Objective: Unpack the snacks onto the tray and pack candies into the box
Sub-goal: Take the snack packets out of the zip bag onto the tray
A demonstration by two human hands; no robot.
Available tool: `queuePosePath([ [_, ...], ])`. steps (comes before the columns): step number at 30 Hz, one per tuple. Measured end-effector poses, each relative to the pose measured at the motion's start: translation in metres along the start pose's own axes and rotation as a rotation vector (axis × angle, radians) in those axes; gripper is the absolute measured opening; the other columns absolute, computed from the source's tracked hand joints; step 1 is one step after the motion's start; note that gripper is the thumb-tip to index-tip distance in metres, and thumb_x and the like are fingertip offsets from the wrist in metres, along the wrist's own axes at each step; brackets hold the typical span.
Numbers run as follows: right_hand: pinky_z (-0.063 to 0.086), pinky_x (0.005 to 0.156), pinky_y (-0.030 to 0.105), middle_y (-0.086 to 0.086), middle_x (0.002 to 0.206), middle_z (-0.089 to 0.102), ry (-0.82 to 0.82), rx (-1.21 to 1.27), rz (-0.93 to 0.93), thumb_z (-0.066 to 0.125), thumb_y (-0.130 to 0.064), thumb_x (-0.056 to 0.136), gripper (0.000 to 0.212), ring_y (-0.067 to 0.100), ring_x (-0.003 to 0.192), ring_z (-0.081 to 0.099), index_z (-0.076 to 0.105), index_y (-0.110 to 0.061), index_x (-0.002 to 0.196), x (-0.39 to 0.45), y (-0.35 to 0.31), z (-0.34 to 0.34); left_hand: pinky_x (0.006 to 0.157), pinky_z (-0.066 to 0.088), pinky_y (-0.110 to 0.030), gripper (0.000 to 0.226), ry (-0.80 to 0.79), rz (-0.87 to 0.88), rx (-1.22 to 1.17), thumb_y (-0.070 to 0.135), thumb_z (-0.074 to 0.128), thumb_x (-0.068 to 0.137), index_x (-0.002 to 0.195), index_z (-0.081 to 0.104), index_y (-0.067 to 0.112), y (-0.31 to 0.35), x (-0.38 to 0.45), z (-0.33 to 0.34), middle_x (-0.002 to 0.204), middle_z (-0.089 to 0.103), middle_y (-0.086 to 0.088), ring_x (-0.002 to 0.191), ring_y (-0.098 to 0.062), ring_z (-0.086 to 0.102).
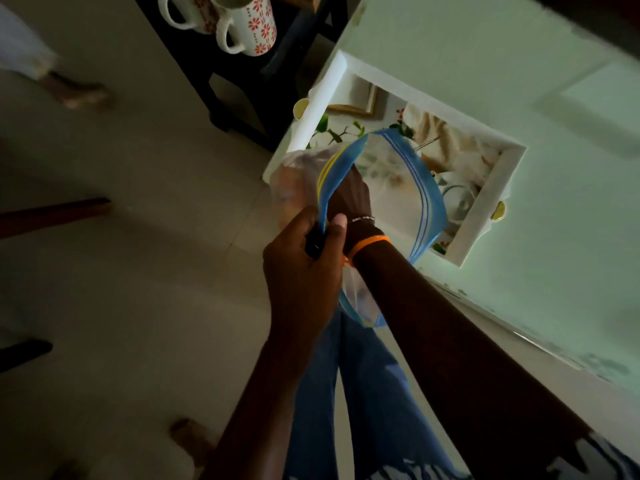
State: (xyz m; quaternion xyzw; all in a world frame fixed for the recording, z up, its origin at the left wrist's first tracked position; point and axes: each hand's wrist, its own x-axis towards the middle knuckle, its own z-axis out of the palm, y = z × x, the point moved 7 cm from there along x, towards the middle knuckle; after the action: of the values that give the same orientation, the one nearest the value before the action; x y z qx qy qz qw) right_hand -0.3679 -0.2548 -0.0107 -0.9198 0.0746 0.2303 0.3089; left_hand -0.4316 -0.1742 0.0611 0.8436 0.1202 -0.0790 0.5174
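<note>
Dim light falls over a pale green table (485, 64), where a white tray (481, 209) with a leafy printed base sits by the edge. Just above the tray hangs a clear zip bag (398, 199) with a blue seal strip, its mouth gaping wide. The left hand (304, 258) pinches the near rim of the bag between thumb and curled fingers. The right hand (349, 195) is plunged through the opening, wrist at the rim; its fingers are buried inside the plastic, so I cannot tell whether they are spread or closed on something. Beyond those fingers the bag bulges with pale contents, perhaps snacks, too blurred to name. Farther off, floral mugs (242, 26) stand on a dark stand (242, 98).
</note>
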Motion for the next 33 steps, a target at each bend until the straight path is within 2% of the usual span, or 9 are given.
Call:
queuePosePath([
  [2, 0.039, 0.085, 0.040, 0.025, 0.115, 0.058, 0.065, 0.092, 0.007, 0.039, -0.010, 0.094, 0.012, 0.036, 0.107, 0.055, 0.050, -0.012, 0.089, -0.008, 0.012, -0.018, 0.055, 0.039, -0.026, 0.029, -0.014, 0.015, 0.015, 0.028, 0.057, 0.082, 0.061, 0.048, 0.010, 0.006, 0.004, 0.009, 0.050, 0.044, 0.006, 0.050, -0.007, 0.044],
  [5, 0.037, 0.066, 0.036, 0.021, 0.082, 0.060, 0.368, 0.298, 0.006, 0.043, -0.001, 0.089, 0.021, 0.039, 0.082, 0.061, 0.046, 0.008, 0.108, -0.035, 0.047, -0.053, 0.059, 0.046, -0.036, 0.022, -0.095, 0.008, 0.034, 0.021, 0.060, 0.081, 0.067, 0.053, 0.005, 0.008, 0.007, 0.028, 0.057, 0.053, -0.002, 0.057, -0.020, 0.053],
  [7, 0.047, 0.063, 0.035, 0.004, 0.069, 0.050, 0.453, 0.492, 0.066, 0.044, 0.003, 0.087, 0.011, 0.033, 0.072, 0.058, 0.046, -0.001, 0.097, -0.063, 0.080, -0.071, 0.058, 0.046, -0.031, 0.021, -0.142, 0.032, 0.072, 0.021, 0.060, 0.078, 0.066, 0.050, 0.007, 0.008, 0.009, 0.042, 0.058, 0.055, -0.005, 0.056, -0.013, 0.054],
  [10, 0.055, 0.063, 0.051, 0.012, 0.072, 0.047, 0.604, 0.819, 0.250, 0.048, -0.002, 0.082, 0.025, 0.023, 0.067, 0.055, 0.035, -0.022, 0.073, -0.105, 0.134, -0.088, 0.051, 0.038, -0.007, 0.021, -0.218, 0.108, 0.174, 0.019, 0.062, 0.080, 0.067, 0.047, 0.014, 0.008, 0.009, 0.065, 0.056, 0.049, 0.010, 0.053, 0.006, 0.052],
  [14, 0.051, 0.050, 0.025, 0.002, 0.060, 0.042, 0.901, 1.165, 0.459, 0.050, -0.009, 0.071, 0.022, 0.015, 0.056, 0.051, 0.033, -0.020, 0.061, -0.154, 0.200, -0.091, 0.048, 0.034, -0.002, 0.017, -0.271, 0.088, 0.238, 0.010, 0.061, 0.078, 0.068, 0.047, 0.010, -0.004, 0.010, 0.092, 0.057, 0.045, 0.010, 0.052, -0.002, 0.047],
  [21, 0.053, 0.056, 0.029, 0.009, 0.069, 0.047, 1.304, 1.492, 0.711, 0.048, 0.000, 0.084, 0.031, 0.020, 0.069, 0.055, 0.033, -0.014, 0.062, -0.176, 0.282, -0.031, 0.059, 0.044, -0.040, 0.014, -0.256, 0.083, 0.312, 0.009, 0.057, 0.074, 0.065, 0.047, 0.007, -0.002, 0.007, 0.111, 0.061, 0.050, -0.012, 0.061, -0.032, 0.050],
  [25, 0.054, 0.059, 0.031, 0.009, 0.070, 0.046, 1.278, 1.609, 0.805, 0.048, 0.003, 0.084, 0.028, 0.021, 0.071, 0.054, 0.036, -0.011, 0.064, -0.157, 0.297, 0.007, 0.061, 0.046, -0.046, 0.014, -0.253, 0.074, 0.290, 0.007, 0.056, 0.073, 0.063, 0.047, 0.002, -0.002, 0.001, 0.111, 0.059, 0.050, -0.016, 0.059, -0.036, 0.048],
  [29, 0.048, 0.062, 0.032, 0.008, 0.068, 0.046, 1.141, 1.711, 0.842, 0.040, 0.015, 0.079, 0.028, 0.020, 0.066, 0.051, 0.039, -0.007, 0.062, -0.135, 0.288, 0.032, 0.056, 0.036, -0.037, 0.018, -0.277, 0.058, 0.259, 0.008, 0.056, 0.072, 0.060, 0.043, 0.005, -0.007, -0.006, 0.109, 0.053, 0.038, -0.001, 0.056, -0.020, 0.038],
  [33, 0.035, 0.057, 0.027, 0.001, 0.055, 0.043, 1.058, 1.654, 0.908, 0.044, 0.016, 0.076, 0.034, 0.014, 0.054, 0.041, 0.039, -0.008, 0.052, -0.139, 0.288, 0.041, 0.058, 0.038, -0.037, 0.015, -0.289, 0.052, 0.223, 0.007, 0.058, 0.072, 0.070, 0.048, -0.005, -0.013, -0.009, 0.103, 0.059, 0.046, -0.016, 0.060, -0.031, 0.042],
])
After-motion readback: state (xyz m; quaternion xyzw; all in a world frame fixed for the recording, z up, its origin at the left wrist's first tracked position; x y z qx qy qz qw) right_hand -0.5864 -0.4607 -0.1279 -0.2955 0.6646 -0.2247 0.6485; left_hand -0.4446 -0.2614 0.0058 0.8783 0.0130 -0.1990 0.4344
